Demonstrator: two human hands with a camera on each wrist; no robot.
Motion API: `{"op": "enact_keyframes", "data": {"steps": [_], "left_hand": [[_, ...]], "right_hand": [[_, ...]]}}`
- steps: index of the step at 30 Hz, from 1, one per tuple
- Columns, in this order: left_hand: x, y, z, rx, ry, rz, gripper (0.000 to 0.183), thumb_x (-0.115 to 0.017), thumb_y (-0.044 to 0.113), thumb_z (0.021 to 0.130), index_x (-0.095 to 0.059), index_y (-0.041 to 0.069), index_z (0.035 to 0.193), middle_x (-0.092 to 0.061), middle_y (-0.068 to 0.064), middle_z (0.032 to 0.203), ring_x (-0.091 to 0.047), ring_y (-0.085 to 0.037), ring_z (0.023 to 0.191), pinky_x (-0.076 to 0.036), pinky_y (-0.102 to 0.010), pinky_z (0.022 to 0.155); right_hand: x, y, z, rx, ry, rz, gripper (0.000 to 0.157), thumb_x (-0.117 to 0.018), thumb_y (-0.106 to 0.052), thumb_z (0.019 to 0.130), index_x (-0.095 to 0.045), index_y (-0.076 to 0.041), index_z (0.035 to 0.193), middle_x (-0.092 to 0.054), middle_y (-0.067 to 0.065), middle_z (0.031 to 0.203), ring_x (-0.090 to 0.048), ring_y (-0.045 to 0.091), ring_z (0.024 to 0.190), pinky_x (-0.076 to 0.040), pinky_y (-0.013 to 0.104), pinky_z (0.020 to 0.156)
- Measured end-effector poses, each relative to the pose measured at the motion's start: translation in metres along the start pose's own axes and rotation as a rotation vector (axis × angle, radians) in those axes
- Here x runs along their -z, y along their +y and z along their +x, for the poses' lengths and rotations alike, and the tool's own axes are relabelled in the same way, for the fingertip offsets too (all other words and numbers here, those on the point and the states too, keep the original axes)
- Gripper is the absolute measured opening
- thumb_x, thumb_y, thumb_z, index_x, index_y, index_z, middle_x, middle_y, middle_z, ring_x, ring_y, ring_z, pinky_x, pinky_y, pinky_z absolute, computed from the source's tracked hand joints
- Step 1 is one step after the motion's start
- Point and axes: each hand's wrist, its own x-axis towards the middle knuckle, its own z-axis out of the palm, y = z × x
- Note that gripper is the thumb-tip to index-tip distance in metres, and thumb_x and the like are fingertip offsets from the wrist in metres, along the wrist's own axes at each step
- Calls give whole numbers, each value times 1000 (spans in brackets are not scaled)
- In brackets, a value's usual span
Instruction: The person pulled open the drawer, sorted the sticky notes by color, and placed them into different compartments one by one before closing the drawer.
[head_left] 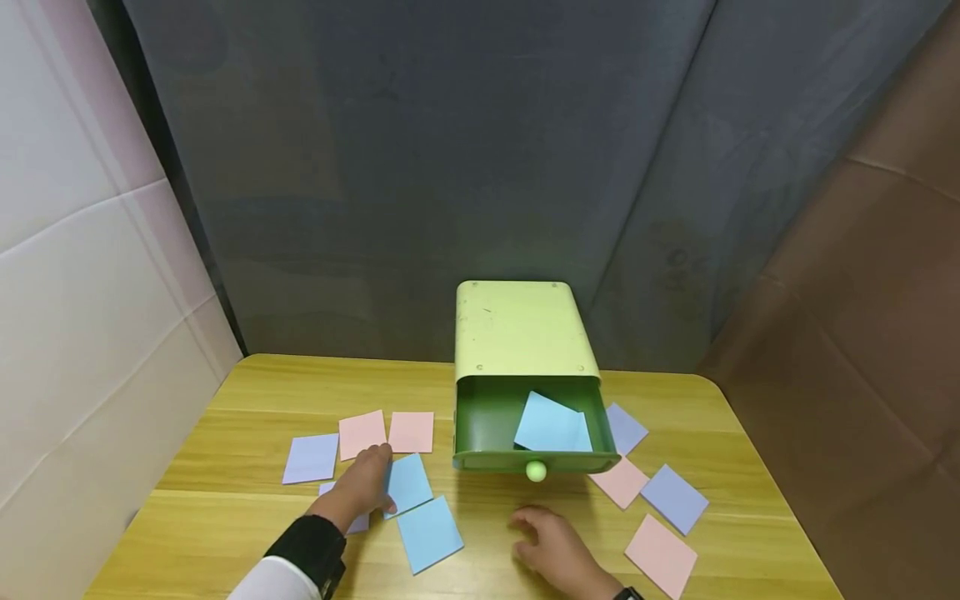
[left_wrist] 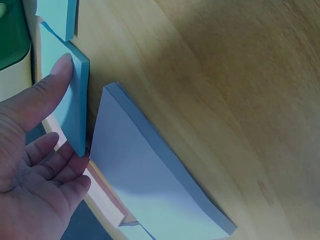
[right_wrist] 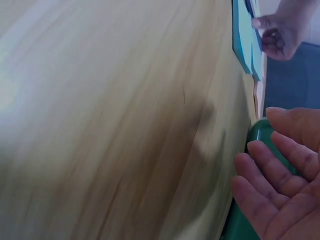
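head view, lower left: left hand (head_left: 363,482) pinches a blue pad (head_left: 411,484) near its edge, prob for easier control; right hand (head_left: 557,550) hangs loose, holding nothing, lower centre.

On wood-grain desk (head_left: 187,542): green drawer box (head_left: 525,333); pink pads (head_left: 412,432) and lavender pads (head_left: 311,458) either side; blue pads (head_left: 431,534) left.

A thin, square, light blue paper pad (head_left: 410,485) lies slightly askew on the tabletop (head_left: 225,454), just beside a matching second blue pad (head_left: 431,535); its left edge sits between the left hand's (head_left: 362,482) thumb and fingers.
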Motion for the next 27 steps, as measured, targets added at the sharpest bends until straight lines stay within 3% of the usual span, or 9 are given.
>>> {"op": "enact_keyframes", "data": {"steps": [14,19,27], "left_hand": [[-4,0,1,-19,46,12,72,-95,9,52,-60,-8,114,-52,-13,100,-48,-29,97,-50,-44,91],[-4,1,0,-13,56,-23,72,-94,6,52,-58,-6,114,-52,-12,102,-47,-28,97,-50,-44,92],[-5,3,2,25,44,-88,71,-90,-1,57,-53,-2,117,-59,-17,114,-54,-30,104,-47,-48,97]], "right_hand": [[-10,-24,12,78,2,-122,28,-74,-9,82,-68,-5,109,-66,7,107,-62,28,103,-52,39,86],[-10,-28,17,79,-11,-135,27,-74,-8,82,-68,-6,109,-66,7,107,-62,28,103,-53,39,85],[-13,-35,25,160,11,-218,28,-73,-5,80,-69,-4,108,-67,6,107,-62,26,103,-52,38,87]]}}
